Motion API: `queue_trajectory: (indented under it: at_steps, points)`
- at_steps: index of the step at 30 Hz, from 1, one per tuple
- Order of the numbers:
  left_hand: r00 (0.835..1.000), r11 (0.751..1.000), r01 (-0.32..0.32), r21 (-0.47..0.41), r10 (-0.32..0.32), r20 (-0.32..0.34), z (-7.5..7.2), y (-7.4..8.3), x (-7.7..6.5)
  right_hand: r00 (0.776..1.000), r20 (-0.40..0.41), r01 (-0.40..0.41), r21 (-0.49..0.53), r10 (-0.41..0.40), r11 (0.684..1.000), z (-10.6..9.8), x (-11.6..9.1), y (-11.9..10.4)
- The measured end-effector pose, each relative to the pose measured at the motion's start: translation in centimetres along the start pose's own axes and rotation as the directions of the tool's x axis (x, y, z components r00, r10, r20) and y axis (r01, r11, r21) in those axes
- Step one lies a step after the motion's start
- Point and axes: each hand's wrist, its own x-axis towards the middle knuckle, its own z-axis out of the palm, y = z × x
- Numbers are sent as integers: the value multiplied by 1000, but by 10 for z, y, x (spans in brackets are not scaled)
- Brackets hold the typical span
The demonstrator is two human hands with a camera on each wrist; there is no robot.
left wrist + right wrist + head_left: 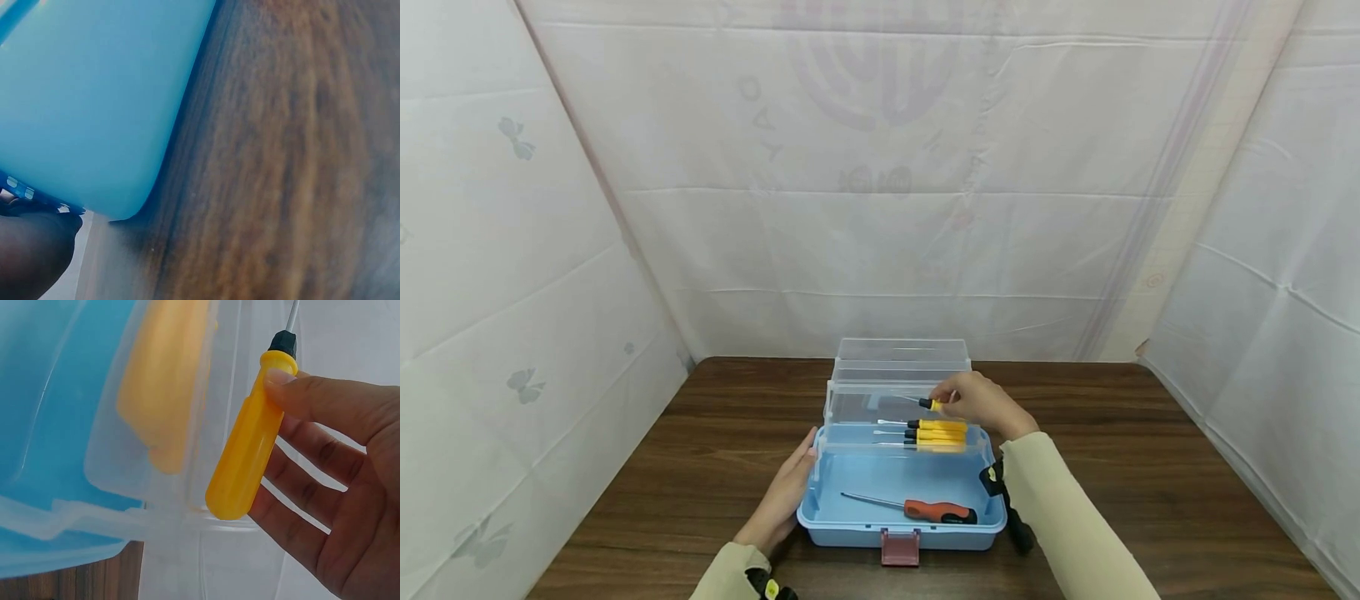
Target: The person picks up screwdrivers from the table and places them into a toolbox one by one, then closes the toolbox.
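My right hand (981, 402) pinches a yellow-handled screwdriver (247, 450) between thumb and fingers, close over the clear upper tray (857, 408) of a blue toolbox (898, 483). The tool's black collar and the start of its thin metal shaft show in the right wrist view. In the tray, more yellow-handled screwdrivers (940, 435) lie side by side, shafts to the left. A larger screwdriver with an orange and black handle (936, 510) rests on the box floor. Against the toolbox's left side, my left hand (786, 492) lies with fingers extended; its thumb is at the rim in the left wrist view.
The toolbox stands on a dark wooden table (700, 467) with its clear trays raised toward the back. A reddish latch (900, 548) hangs at its front. White patterned sheeting (880, 208) hangs behind the table and along both sides.
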Motion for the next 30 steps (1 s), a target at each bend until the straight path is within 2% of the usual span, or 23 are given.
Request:
queue_trajectory:
  at_steps: [6, 15, 30]
  points:
    - [1000, 1000, 5, -1, -5, 1, 0, 1, 0, 999, -5, -34, -15, 34, 999, 5, 4, 0]
    - [1000, 1000, 5, -3, -5, 0, 0, 1, 0, 999, -38, -15, -51, 13, 999, 10, 5, 0]
    - [1000, 1000, 3, 0, -3, -4, 1, 1, -1, 996, -84, -34, -93, 26, 995, 16, 3, -3]
